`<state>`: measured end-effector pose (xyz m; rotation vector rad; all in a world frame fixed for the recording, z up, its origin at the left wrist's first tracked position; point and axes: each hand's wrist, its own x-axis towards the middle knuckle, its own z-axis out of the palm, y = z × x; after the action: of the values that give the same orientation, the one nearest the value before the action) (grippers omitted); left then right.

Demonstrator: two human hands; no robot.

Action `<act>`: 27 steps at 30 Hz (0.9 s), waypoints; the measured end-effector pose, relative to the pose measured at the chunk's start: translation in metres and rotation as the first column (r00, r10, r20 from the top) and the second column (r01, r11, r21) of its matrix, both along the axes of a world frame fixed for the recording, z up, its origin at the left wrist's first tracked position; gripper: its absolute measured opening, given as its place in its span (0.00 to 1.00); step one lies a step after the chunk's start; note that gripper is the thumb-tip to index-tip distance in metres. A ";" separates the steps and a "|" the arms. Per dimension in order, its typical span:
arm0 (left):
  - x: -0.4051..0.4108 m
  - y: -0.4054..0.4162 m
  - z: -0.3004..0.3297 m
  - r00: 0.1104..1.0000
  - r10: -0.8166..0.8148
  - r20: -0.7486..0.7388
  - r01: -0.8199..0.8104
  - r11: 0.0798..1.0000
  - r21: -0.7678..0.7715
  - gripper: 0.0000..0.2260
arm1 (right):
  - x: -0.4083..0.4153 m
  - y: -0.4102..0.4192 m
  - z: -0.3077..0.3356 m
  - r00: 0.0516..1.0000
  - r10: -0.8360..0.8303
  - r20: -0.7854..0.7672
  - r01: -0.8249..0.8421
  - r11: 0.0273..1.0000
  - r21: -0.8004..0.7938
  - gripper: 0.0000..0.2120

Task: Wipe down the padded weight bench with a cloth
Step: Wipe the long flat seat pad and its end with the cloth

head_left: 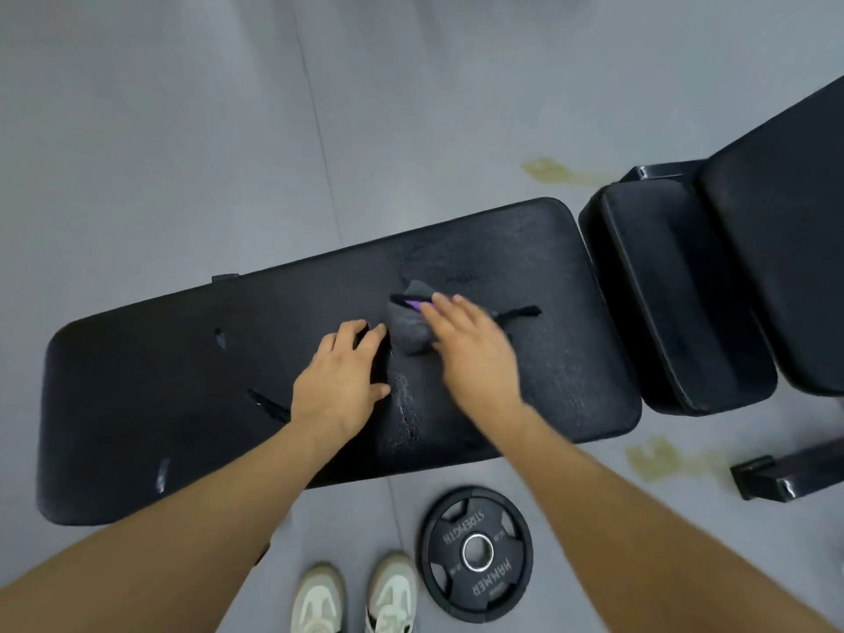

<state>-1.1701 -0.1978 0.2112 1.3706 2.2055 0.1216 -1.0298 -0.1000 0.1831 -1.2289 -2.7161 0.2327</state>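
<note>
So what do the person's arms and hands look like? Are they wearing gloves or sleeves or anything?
No gloves and no sleeves. Both forearms are bare all the way to the bottom of the picture. The left hand and the right hand are bare too, with no rings, watch or bracelet showing. The right hand looks a bit blurry. Lower down you can see pale sneakers on the feet.

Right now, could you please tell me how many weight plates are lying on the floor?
1: a round black rubber weight plate lies flat on the grey floor, in front of the padded bench and right of the white shoes. Others may lie outside the view.
</note>
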 end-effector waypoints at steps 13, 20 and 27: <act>-0.035 0.045 -0.025 0.983 0.185 0.006 -0.184 0.972 0.147 0.26 | -0.020 0.026 -0.006 0.992 -0.113 -0.058 0.114 0.993 0.014 0.26; -0.036 0.050 -0.024 0.983 0.182 0.003 -0.181 0.976 0.121 0.26 | 0.011 0.121 0.011 0.930 -0.367 0.022 0.367 0.930 0.019 0.24; -0.038 0.051 -0.022 0.987 0.163 -0.004 -0.161 0.981 0.108 0.27 | -0.060 0.063 -0.001 0.994 -0.106 0.015 0.106 0.994 0.009 0.26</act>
<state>-1.2082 -0.1465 0.1896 1.2482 2.3499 0.2954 -1.0899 -0.0369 0.1819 -1.3736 -2.6516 0.1999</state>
